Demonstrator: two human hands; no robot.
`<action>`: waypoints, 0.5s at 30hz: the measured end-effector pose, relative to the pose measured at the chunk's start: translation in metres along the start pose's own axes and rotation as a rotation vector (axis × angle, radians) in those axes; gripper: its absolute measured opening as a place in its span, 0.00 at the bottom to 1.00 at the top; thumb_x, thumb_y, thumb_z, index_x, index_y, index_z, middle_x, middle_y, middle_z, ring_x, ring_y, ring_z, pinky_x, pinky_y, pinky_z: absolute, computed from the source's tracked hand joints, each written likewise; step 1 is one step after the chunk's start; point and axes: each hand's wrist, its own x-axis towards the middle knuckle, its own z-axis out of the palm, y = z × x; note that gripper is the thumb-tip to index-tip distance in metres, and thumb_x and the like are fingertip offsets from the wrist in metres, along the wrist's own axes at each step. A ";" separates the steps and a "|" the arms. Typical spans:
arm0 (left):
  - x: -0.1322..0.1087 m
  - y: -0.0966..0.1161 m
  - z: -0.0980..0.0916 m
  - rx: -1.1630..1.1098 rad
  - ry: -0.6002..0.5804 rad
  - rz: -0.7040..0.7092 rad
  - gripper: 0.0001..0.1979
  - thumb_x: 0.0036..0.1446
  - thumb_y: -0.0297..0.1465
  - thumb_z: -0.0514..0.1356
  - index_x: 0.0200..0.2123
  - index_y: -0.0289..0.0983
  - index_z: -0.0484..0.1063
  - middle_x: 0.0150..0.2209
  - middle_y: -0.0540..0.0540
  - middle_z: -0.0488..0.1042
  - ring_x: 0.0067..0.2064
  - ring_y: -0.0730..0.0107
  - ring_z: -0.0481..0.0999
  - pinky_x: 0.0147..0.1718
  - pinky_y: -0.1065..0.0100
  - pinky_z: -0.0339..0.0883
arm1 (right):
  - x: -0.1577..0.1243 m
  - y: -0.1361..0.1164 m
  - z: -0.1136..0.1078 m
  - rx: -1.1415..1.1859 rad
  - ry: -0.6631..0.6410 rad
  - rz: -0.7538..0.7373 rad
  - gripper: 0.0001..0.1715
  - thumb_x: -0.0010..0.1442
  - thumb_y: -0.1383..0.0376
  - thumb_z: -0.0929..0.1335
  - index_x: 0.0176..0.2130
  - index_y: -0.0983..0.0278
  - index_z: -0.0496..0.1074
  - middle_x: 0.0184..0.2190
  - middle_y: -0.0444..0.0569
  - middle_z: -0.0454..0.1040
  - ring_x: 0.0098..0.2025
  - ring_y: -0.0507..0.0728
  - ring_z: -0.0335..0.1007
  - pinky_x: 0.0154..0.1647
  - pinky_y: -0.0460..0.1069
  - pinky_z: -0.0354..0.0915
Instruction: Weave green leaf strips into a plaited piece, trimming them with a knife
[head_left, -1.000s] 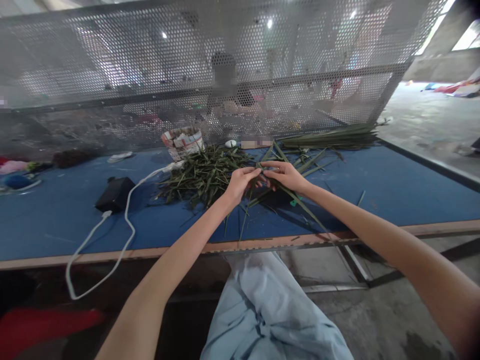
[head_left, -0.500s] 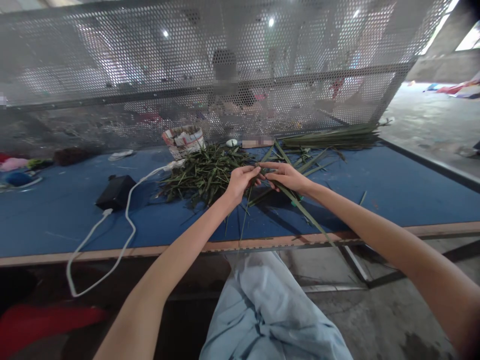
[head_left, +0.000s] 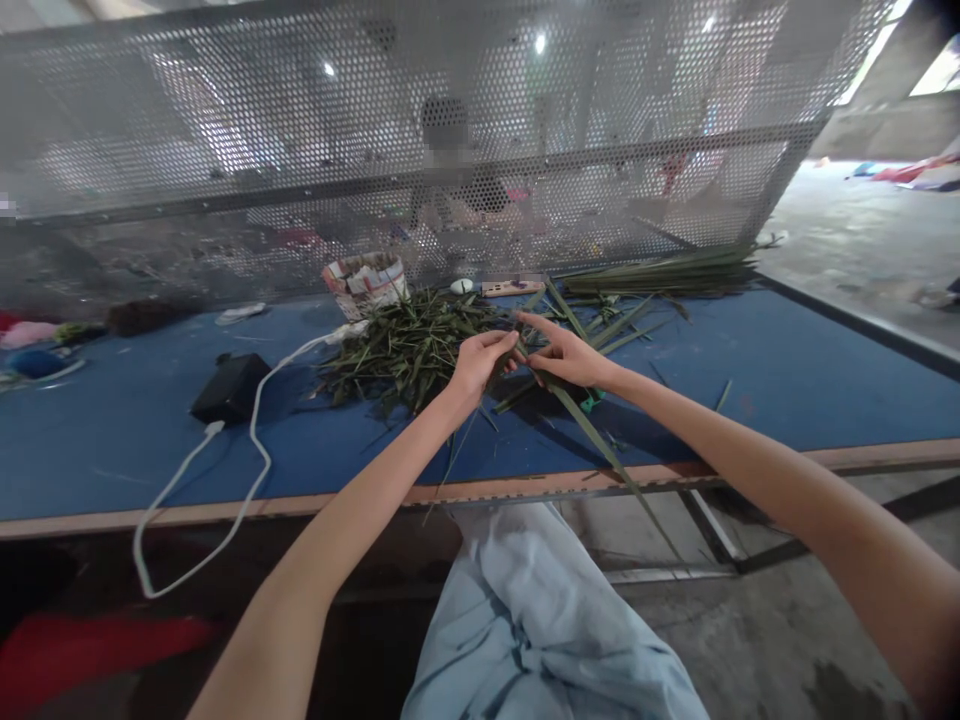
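Left hand point(head_left: 480, 362) and right hand point(head_left: 568, 355) both pinch the long leaf strip point(head_left: 592, 435), close together. I'd keep it taut, clear of the scrap pile point(head_left: 405, 345).

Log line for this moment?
hands: left hand and right hand both grip long green leaf | leaf end hangs past table edge | nearby: leaf pile

The blue table point(head_left: 787, 390) in front of me — what lies on it

A heap of cut green leaves point(head_left: 405, 345) lies in the middle. A paper-wrapped basket point(head_left: 365, 283) stands just behind it, and long whole leaves point(head_left: 667, 275) lie at the far right. To my left is a black box point(head_left: 229, 388) — beside it a white cable point(head_left: 255, 440) runs over the wooden front edge.
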 end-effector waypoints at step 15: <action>-0.003 -0.002 0.004 0.167 -0.163 0.047 0.14 0.52 0.41 0.65 0.25 0.35 0.74 0.20 0.47 0.75 0.18 0.73 0.68 0.22 0.69 0.62 | 0.006 0.000 -0.015 0.264 0.363 0.002 0.20 0.55 0.49 0.71 0.29 0.63 0.67 0.16 0.37 0.57 0.19 0.47 0.52 0.20 0.45 0.50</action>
